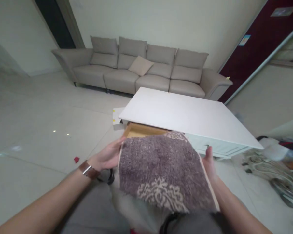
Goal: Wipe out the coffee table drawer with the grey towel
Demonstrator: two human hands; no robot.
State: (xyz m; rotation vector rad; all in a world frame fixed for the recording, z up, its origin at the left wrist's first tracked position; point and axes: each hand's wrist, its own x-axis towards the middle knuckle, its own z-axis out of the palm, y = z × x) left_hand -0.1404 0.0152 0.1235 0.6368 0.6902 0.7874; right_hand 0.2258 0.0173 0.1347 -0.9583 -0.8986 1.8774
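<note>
A purple-brown towel (158, 165) with a cream floral pattern and pale edges is spread out over my lap. My left hand (111, 153) grips its left edge, with the fingertips tucked out of sight beneath the cloth. At the opposite edge, my right hand (211, 167) holds the towel with the thumb pointing up and the other fingers hidden behind it. Under the towel, a whitish bag (139, 209) with black handles rests on my lap. Just beyond the towel, a wooden drawer (143, 130) stands pulled out, partly covered by it.
A white coffee table (183, 109) stands ahead, with a white box (117, 117) on the floor at its left. Behind it is a long grey sofa (123, 79) with a beige cushion (141, 65). Assorted items (271, 165) lie at right; a small red scrap (76, 159) is at left.
</note>
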